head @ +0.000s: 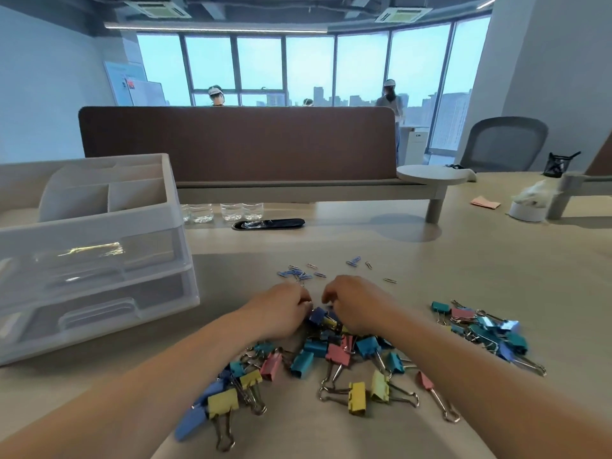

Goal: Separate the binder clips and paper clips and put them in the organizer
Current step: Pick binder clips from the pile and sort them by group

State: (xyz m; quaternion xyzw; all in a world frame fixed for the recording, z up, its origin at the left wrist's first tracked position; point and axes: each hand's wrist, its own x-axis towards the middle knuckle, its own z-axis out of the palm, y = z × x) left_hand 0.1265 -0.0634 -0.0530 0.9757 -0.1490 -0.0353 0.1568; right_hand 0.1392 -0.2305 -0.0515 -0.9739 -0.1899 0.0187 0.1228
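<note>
**Sorting in progress: clips on desk, organizer unloaded**

All stock is laid out on the desk (463, 260). The organizer (99, 243) is set at the left, within reach. No clips are seen in its open top compartments, and the contents of its two shut translucent drawers cannot be determined.

The main pile of binder clips (331, 356) is kept between the forearms. A second heap (486, 329) is set apart at the right, judged to be already sorted.

The left hand (281, 309) and right hand (357, 306) are placed at the pile's far edge, fingers curled downward. Whether anything is pinched cannot be told.

The paper clips (298, 274) are scattered just beyond the hands, apart from the binder clips.
</note>
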